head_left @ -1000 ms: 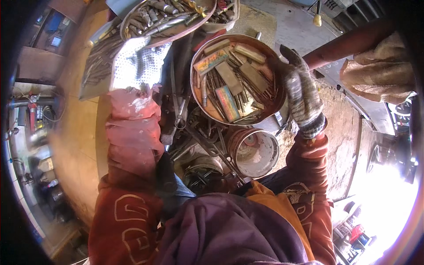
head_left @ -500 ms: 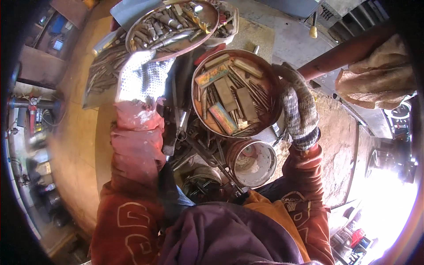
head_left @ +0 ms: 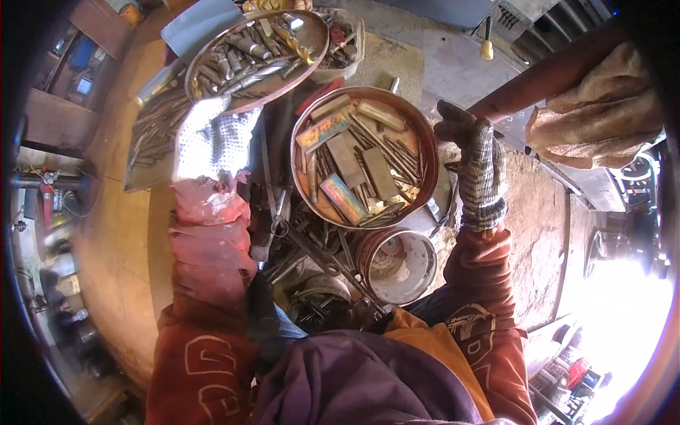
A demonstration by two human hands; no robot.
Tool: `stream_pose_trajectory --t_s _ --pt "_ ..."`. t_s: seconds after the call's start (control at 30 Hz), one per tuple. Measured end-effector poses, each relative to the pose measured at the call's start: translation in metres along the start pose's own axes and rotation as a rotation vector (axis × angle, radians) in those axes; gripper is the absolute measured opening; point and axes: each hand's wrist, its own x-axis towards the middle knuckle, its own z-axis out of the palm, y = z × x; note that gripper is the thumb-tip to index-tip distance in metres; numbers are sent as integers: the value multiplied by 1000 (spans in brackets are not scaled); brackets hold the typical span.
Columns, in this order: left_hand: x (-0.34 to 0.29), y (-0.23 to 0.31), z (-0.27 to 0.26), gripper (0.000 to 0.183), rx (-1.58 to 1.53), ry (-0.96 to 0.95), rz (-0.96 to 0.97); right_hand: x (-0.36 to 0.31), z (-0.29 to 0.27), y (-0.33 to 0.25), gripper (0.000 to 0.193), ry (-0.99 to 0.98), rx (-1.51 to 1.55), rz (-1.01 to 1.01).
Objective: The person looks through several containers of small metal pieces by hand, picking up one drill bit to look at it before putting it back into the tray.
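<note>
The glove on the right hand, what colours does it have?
The glove is mottled off-white and grey, darker at its far end (head view).

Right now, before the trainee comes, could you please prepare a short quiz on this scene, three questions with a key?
1. Which hand is at the near rim of the round tray at upper left?
2. True or false: in the picture, the open bucket shows below the round pan.
3. Fill in: the right hand wears a ____.

Key: 1. The left hand. 2. True. 3. Glove.
</note>
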Motion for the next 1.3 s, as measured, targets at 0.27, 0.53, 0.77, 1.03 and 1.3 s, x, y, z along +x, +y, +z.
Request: stream_pose_trajectory --t_s 0.27,0.53,0.77,1.03,1.3 --pt "-7 1 -4 46 22 8 8 1 9 -9 89 13 -128 -94" --pt "-9 -4 -5 46 29 3 4 5 0 -1 82 -9 -159 -150" --pt "-12 -3 -6 46 32 1 17 1 0 5 71 -23 -303 -224" --pt "-14 -6 -11 45 36 5 22 -18 53 -56 48 -319 -943 -798" --pt "-13 -6 -10 45 41 -7 32 -5 13 -22 40 -92 -627 -574"
